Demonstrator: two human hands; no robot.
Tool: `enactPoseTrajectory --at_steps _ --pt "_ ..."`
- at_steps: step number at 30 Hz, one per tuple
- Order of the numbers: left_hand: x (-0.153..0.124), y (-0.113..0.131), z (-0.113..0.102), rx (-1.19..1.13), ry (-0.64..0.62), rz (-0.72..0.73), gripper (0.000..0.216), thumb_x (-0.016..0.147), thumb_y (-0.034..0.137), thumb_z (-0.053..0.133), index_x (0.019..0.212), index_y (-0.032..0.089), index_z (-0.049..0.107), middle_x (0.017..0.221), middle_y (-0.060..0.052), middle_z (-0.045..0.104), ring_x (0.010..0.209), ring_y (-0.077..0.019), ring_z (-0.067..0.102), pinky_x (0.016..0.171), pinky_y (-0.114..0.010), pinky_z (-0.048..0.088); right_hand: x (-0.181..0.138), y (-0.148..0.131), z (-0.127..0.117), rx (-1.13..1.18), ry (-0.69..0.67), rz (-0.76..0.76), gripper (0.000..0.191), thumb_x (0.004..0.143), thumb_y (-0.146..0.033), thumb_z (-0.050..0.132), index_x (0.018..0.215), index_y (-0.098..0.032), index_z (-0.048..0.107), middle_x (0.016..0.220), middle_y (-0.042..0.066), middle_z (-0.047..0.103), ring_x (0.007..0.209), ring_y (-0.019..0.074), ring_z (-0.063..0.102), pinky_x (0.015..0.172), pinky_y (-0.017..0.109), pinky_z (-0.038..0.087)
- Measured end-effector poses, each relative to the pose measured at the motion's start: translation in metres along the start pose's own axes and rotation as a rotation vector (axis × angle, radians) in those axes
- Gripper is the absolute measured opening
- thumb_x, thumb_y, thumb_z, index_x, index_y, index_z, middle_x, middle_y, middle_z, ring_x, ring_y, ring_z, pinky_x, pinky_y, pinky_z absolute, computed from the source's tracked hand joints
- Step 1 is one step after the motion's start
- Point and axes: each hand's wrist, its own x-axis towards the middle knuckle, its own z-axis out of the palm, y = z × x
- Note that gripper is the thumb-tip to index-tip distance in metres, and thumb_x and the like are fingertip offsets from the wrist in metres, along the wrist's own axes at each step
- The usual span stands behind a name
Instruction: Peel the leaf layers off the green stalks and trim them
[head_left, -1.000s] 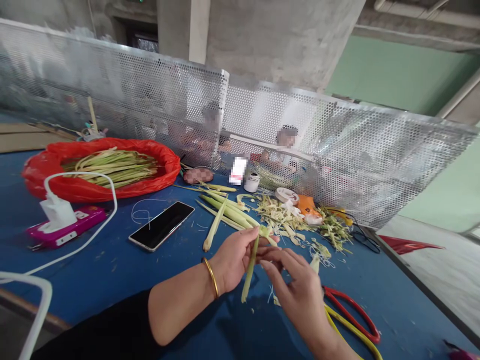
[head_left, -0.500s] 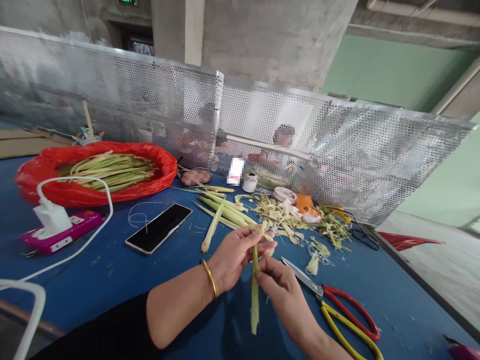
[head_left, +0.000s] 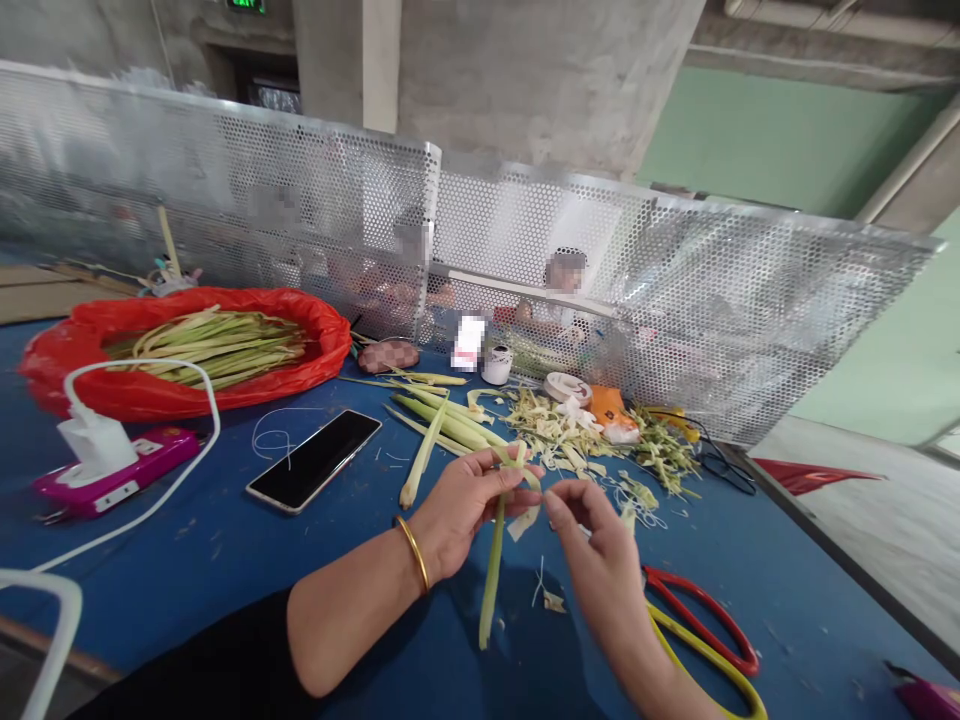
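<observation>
Near the middle of the blue table, my left hand (head_left: 465,510) pinches a folded green leaf strip (head_left: 492,585), whose long tail hangs down below the fingers. Pale loops of the strip show above the fingertips, and a short pale end hangs to their right. My right hand (head_left: 600,540) is just to the right, thumb and forefinger pressed together; anything between them is too small to make out. Under and beside my right wrist lie scissors (head_left: 709,645) with one red and one yellow handle, their blades hidden by the hand. Several leaf stalks (head_left: 457,425) lie beyond my left hand.
A red plastic bag (head_left: 45,355) of long leaves stands at left, near a purple power strip (head_left: 124,470) with a white charger. A phone (head_left: 315,460) lies closer in. Leaf scraps (head_left: 555,430) and a tape roll (head_left: 568,388) are at back, before a perforated metal screen (head_left: 510,220).
My right hand has let go of the hanging strip tail and moved right and slightly up, now covering the scissor blades. The tail has swung left; my left hand keeps its hold.
</observation>
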Motion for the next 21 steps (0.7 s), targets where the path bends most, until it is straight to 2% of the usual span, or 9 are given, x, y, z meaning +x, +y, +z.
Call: enactPoseTrajectory --at_steps 1,3,5,7,12,17,21 --pt "-0.001 0.0 0.0 0.013 -0.019 -0.005 0.029 0.075 0.014 0.073 0.103 0.013 0.064 0.102 -0.012 0.072 0.068 -0.0121 0.069 0.07 -0.023 0.054 0.005 0.002 -0.003 0.012 0.024 0.019 0.026 0.083 -0.046 0.06 0.086 -0.02 0.059 0.084 0.003 0.06 0.08 0.0186 0.053 0.071 0.028 0.04" --pt "-0.002 0.0 0.0 0.051 -0.048 -0.008 0.032 0.071 0.015 0.076 0.1 0.012 0.065 0.099 -0.012 0.072 0.068 -0.0127 0.068 0.066 -0.022 0.052 0.013 0.004 -0.006 0.074 -0.084 0.101 0.032 0.081 -0.051 0.061 0.085 -0.02 0.061 0.083 0.003 0.061 0.081 0.0199 0.054 0.073 0.029 0.041" --pt "-0.003 0.0 0.0 0.083 -0.055 -0.011 0.034 0.067 0.015 0.078 0.099 0.012 0.066 0.095 -0.011 0.072 0.068 -0.0124 0.067 0.061 -0.02 0.049 0.015 0.005 -0.006 0.152 -0.228 0.185 0.037 0.08 -0.055 0.06 0.076 -0.019 0.061 0.074 0.003 0.06 0.075 0.0188 0.053 0.069 0.029 0.041" --pt "-0.003 -0.001 0.001 0.1 -0.045 -0.009 0.033 0.065 0.017 0.079 0.095 0.011 0.066 0.091 -0.009 0.072 0.064 -0.011 0.065 0.056 -0.019 0.045 0.014 0.003 -0.005 0.184 -0.284 0.201 0.04 0.079 -0.056 0.06 0.069 -0.017 0.059 0.067 0.001 0.056 0.067 0.0163 0.049 0.065 0.028 0.039" --pt "0.0 -0.004 0.0 0.19 0.053 0.055 0.025 0.065 0.022 0.079 0.083 0.011 0.066 0.074 -0.003 0.067 0.049 -0.0048 0.052 0.043 -0.017 0.031 0.01 -0.002 -0.011 0.002 -0.251 0.07 0.039 0.081 -0.051 0.059 0.061 -0.018 0.053 0.056 -0.004 0.039 0.055 0.0112 0.031 0.051 0.025 0.026" --pt "0.003 -0.004 -0.001 0.142 0.113 0.118 0.031 0.064 0.02 0.077 0.092 0.013 0.066 0.073 0.001 0.064 0.039 0.0005 0.034 0.038 -0.018 0.019 0.013 -0.008 -0.024 -0.085 -0.193 0.046 0.035 0.082 -0.044 0.055 0.059 -0.019 0.05 0.058 -0.002 0.043 0.057 0.0122 0.035 0.052 0.025 0.028" --pt "0.002 0.0 -0.001 0.157 0.085 0.104 0.033 0.063 0.023 0.078 0.092 0.013 0.067 0.074 0.001 0.064 0.04 0.0005 0.035 0.039 -0.018 0.017 0.016 -0.006 -0.025 -0.133 -0.212 0.042 0.034 0.082 -0.04 0.054 0.056 -0.019 0.048 0.057 -0.002 0.046 0.057 0.0128 0.039 0.053 0.025 0.03"
